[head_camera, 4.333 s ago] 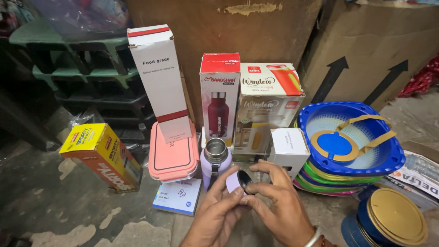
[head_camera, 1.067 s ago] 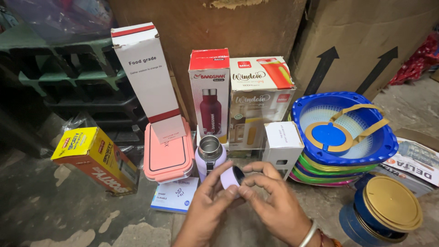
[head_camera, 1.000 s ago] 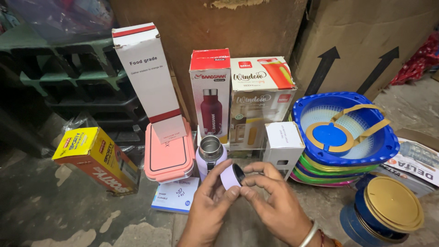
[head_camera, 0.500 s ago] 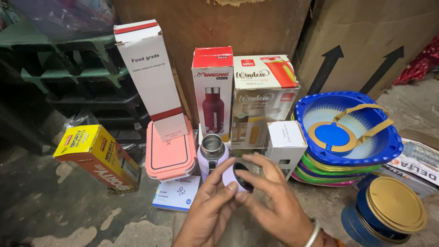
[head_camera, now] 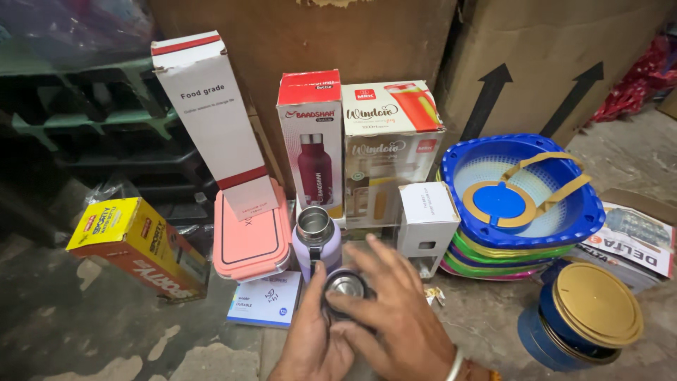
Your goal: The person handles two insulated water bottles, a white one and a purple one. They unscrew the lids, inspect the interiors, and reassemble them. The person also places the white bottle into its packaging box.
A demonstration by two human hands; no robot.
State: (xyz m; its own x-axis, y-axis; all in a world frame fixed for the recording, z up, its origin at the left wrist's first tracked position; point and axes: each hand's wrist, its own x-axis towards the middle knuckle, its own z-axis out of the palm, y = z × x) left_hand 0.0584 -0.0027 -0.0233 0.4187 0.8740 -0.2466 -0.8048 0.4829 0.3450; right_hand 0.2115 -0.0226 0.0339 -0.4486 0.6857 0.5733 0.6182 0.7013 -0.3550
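Both my hands hold a small round cap with a dark rim and a shiny steel inside, its open side facing up. My left hand grips it from the left, thumb against its rim. My right hand covers it from the right, fingers spread over the top edge; a bracelet sits on that wrist. Just behind the cap stands a lilac steel bottle, uncapped, its mouth open. A pink lidded lunch box leans upright to the left of the bottle.
Tall white carton, red bottle carton, jug carton and small white box line the back. Yellow box lies left. Stacked blue baskets and a gold-lidded blue tub sit right. A leaflet lies on the floor.
The cap has turned in my hands from edge-on to open side up, showing its steel inside. My right fingers have spread over it. The view has shifted slightly.
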